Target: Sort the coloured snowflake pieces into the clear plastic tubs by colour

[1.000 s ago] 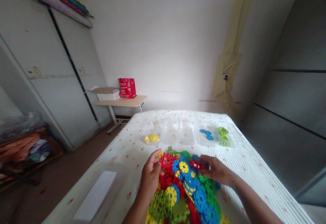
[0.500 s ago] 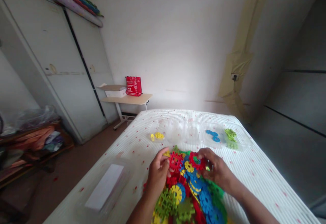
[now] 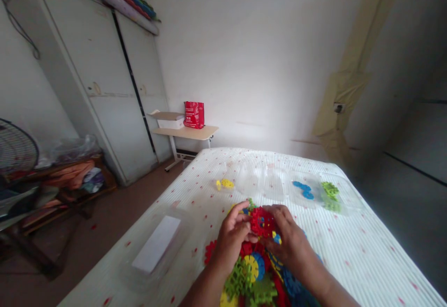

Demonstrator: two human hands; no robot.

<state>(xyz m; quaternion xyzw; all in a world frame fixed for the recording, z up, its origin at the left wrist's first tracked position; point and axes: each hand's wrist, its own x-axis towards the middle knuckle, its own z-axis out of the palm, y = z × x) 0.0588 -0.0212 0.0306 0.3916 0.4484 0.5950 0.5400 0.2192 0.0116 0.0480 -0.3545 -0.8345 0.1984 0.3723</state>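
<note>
A heap of plastic interlocking pieces (image 3: 256, 276) in red, blue, yellow and green lies on the white dotted bed (image 3: 352, 246) close to me. My left hand (image 3: 233, 242) and my right hand (image 3: 288, 242) meet over its far end. Both pinch the same red gear-shaped piece (image 3: 261, 221), which is lifted slightly above the heap. A clear divided tray (image 3: 275, 188) farther back holds yellow pieces (image 3: 225, 184) at its left, blue pieces (image 3: 303, 190) and green pieces (image 3: 329, 190) at its right.
A clear lid with a white card (image 3: 157, 249) lies at the bed's left edge. A small side table (image 3: 186, 132) with a red bag (image 3: 194, 114) and a box stands by the wall. A grey wardrobe (image 3: 104, 93), a fan and cluttered low furniture are at left.
My hands have come together at the far end of the heap; the right hand brought its red piece to the left hand, and both now hold a red gear piece. The view shifted left.
</note>
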